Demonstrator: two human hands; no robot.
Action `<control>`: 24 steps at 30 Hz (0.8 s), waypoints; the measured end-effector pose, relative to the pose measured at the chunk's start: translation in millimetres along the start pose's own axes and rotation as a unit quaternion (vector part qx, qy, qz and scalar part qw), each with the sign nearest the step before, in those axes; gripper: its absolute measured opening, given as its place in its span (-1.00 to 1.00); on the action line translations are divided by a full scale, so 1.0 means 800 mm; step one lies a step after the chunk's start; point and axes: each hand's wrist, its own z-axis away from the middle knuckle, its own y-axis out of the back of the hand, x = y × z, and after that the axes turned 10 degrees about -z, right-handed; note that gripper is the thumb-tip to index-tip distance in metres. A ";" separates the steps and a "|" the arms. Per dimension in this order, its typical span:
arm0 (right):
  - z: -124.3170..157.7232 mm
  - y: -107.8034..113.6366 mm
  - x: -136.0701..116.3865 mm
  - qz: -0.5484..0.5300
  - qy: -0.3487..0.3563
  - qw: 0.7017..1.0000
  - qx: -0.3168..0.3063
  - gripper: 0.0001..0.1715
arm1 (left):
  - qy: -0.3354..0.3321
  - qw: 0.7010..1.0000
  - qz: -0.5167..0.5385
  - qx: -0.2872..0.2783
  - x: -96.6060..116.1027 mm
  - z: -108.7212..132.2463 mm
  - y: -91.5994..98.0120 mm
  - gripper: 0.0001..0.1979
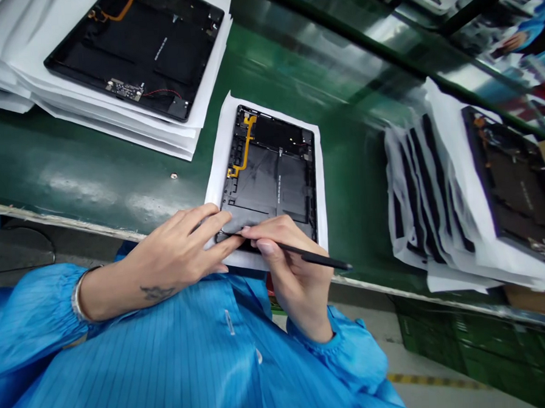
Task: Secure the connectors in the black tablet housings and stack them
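- A tablet back housing [266, 174] lies on a paper sheet [220, 164], on the surface [82, 153], mid-frame.
- The left hand [178, 248] rests on the housing's near edge.
- The right hand [289, 258] sits just beside it, holding a pen-shaped tool [316, 258].
- Behind and left, another housing [132, 53] lies on a paper stack [126, 123].
- To the right, a third housing [518, 179] lies on a second stack [419, 220].
- Below the surface's near edge, at right, a crate [444, 341] stands on the floor [447, 399].
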 end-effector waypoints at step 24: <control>0.006 0.051 0.001 0.009 -0.028 0.998 -0.053 -0.79 | 0.021 0.995 0.087 0.036 -0.010 0.012 0.000 -0.86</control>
